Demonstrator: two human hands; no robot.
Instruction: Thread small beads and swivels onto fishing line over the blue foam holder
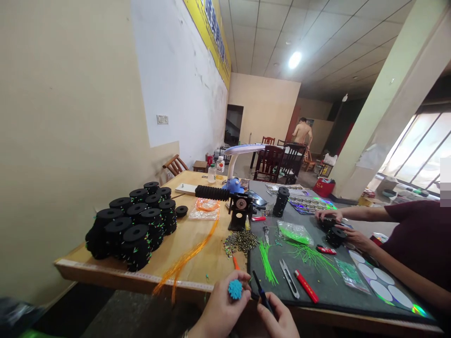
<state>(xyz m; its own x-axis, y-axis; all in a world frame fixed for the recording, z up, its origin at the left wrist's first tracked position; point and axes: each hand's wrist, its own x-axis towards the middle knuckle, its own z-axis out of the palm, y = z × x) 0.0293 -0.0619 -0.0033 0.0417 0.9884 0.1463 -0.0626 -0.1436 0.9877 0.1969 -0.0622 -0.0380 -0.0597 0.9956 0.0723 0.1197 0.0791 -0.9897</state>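
In my left hand (223, 303) I grip a turquoise-blue knobbly piece (235, 289), closed within my fingers. An orange slim piece (236, 263) shows just past these fingers; whether it is held too, I cannot tell. My right hand (278, 317) is wrapped round a slim black tool (262, 291), its thin tip pointing up and left, close to my left fingertips. Both hands are at the table's front edge. Beyond them lies a heap of small metal beads (243, 241). Thread snips (289, 279) and a red lighter (306, 285) rest right of my right hand.
Stacked black foam spools (136, 234) fill the table's left. Orange strands (190, 253) hang over the front edge. A black clamp stand (239, 213) and a lamp (232, 173) stand behind. Green strands (268, 263) lie on the grey mat. At right, a co-worker's hands (355, 238) handle spools.
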